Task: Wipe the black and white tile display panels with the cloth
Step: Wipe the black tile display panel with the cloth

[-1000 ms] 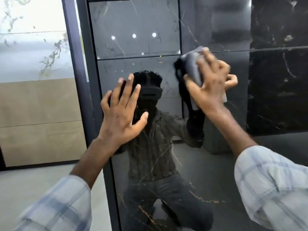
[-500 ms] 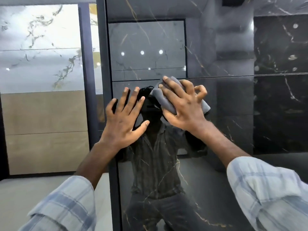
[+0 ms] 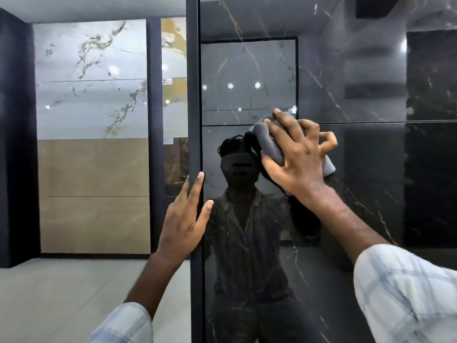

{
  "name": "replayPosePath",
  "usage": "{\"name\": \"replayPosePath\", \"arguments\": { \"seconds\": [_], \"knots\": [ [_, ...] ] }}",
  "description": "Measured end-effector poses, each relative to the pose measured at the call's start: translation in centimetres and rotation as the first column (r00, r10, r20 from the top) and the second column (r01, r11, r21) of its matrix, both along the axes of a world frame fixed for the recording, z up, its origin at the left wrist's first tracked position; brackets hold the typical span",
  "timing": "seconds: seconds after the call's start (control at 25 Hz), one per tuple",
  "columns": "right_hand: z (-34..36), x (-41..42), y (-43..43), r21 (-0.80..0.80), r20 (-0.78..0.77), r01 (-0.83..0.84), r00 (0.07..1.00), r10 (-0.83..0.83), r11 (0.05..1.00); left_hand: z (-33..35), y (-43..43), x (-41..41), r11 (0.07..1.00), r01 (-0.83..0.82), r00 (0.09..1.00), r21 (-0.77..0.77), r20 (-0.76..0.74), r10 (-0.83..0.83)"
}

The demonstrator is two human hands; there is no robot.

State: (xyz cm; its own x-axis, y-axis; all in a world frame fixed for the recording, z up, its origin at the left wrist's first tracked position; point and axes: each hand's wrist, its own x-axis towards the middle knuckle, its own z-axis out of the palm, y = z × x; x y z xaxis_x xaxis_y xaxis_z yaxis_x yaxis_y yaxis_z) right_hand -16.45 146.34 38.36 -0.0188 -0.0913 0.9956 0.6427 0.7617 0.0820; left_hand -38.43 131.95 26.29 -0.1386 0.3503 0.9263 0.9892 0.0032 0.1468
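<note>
While the right hand (image 3: 296, 157) is pressing the grey cloth (image 3: 268, 142) against the glossy black marble tile panel (image 3: 371, 194), just below its horizontal joint, its grip is curling half-closed over the bunched fabric, with the thumb lying along the lower edge. The left hand (image 3: 185, 219) is resting on the panel's dark frame post (image 3: 194, 95), its grip holding nothing and its fingers straight.

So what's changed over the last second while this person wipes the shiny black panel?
The left hand slid left off the face of the glossy black marble-look panel to the dark vertical frame at its edge, fingers straight along it. The right hand swept the folded grey cloth slightly leftward along the horizontal seam. Unchanged: the right hand grips the cloth, pressed against the panel.
</note>
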Motion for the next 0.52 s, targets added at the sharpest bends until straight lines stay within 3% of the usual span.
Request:
{"name": "replayPosePath", "arguments": {
  "seconds": [0.04, 0.16, 0.2, 0.32, 0.36, 0.44, 0.52],
  "knots": [
    [-0.4, -1.2, -0.5, 0.019, -0.014, 0.014, 1.0, -0.014, 1.0, -0.5, 0.0, 0.0, 0.999, 0.042, 0.999, 0.016, 0.023, -0.043],
    [-0.6, -1.9, -0.8, 0.343, 0.303, -0.014, 0.948, -0.097, 0.939, -1.7, 0.0, -0.2, 0.993, 0.099, 0.994, 0.062, 0.035, -0.102],
    [0.3, -1.3, -0.4, 0.351, 0.326, -0.015, 0.939, -0.108, 0.936, -2.0, -0.1, -0.3, 0.993, 0.096, 0.995, 0.062, 0.033, -0.098],
    [1.2, -1.4, -1.0, 0.06, 0.055, 0.03, 0.998, -0.034, 0.998, -2.9, -0.3, -0.3, 0.992, 0.114, 0.992, 0.049, 0.046, -0.116],
    [0.5, -2.3, -1.3, 0.06, 0.025, 0.041, 0.999, -0.043, 0.997, -3.2, -0.3, -0.3, 0.991, 0.13, 0.989, 0.043, 0.06, -0.133],
    [-0.7, -3.2, -1.7, 0.29, 0.198, 0.041, 0.975, -0.102, 0.956, -3.6, -0.3, -0.3, 0.987, 0.15, 0.984, 0.049, 0.092, -0.154],
    [0.4, -2.8, -1.1, 0.378, 0.31, 0.003, 0.942, -0.13, 0.926, -3.8, -0.2, -0.3, 0.986, 0.158, 0.982, 0.058, 0.099, -0.163]
  ]
}}
